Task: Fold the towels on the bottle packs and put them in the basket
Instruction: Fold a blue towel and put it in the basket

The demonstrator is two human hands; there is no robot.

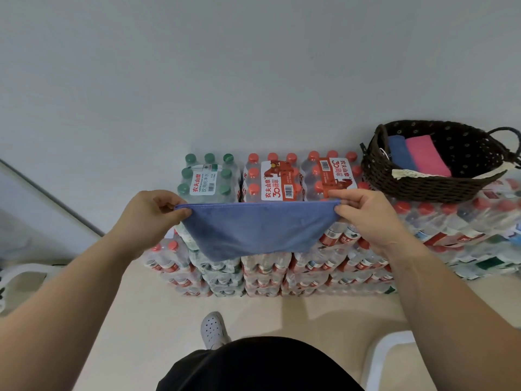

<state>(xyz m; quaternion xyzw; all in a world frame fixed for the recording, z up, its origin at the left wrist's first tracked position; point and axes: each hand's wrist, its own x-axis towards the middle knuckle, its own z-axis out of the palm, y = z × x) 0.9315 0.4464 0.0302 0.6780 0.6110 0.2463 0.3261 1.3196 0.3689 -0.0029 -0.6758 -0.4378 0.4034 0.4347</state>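
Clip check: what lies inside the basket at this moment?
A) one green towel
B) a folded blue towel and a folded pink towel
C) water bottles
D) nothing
B: a folded dark blue towel and a folded pink towel lie side by side in the basket.

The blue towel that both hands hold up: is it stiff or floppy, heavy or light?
Probably floppy: the blue towel hangs limp below its top corners. Likely light: the left hand and right hand carry it by finger pinches alone.
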